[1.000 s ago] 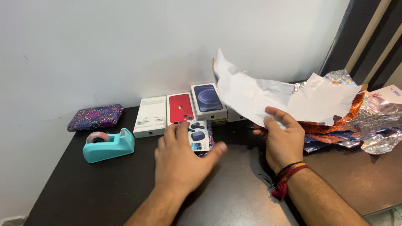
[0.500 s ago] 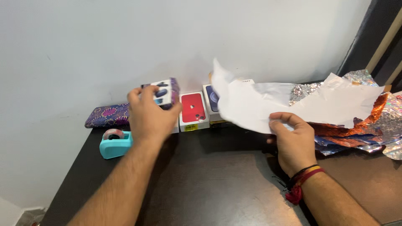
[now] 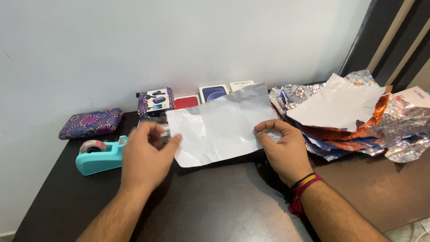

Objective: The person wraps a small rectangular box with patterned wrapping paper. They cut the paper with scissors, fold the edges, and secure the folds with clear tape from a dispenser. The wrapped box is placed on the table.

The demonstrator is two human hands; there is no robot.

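Dark brown tabletop (image 3: 215,210) across the lower frame, set against a plain white wall (image 3: 179,40); dark vertical panels at upper right.

Sheet of white paper (image 3: 219,125) at frame centre, held out flat above the table between both hands, slightly creased. Left hand (image 3: 145,154) at centre left: thumb and fingers closed on the sheet's left edge. Right hand (image 3: 284,150) at centre right: thumb and forefinger pinched together on the sheet's right edge (red and yellow thread bands (image 3: 304,183) around the wrist below).

Behind the sheet, along the wall, a row of small boxes:
- earbud box (image 3: 155,101), purple-sided, standing upright, upper left of centre;
- red phone box (image 3: 187,101), lying flat, partly covered by the sheet;
- blue phone box (image 3: 215,92), just right of the red one, lower part hidden;
- white box (image 3: 242,85), farthest right, only its top edge showing.

Left of frame: teal tape dispenser (image 3: 98,154) with a roll in it, near the left hand but apart from it. Behind it, a purple patterned pouch (image 3: 89,123) against the wall.

Right of frame: heap of crumpled wrapping foil (image 3: 394,134), silver holographic with orange and blue layers, with a second white sheet (image 3: 340,107) resting on top. Heap just beside the right hand; contact not determinable.
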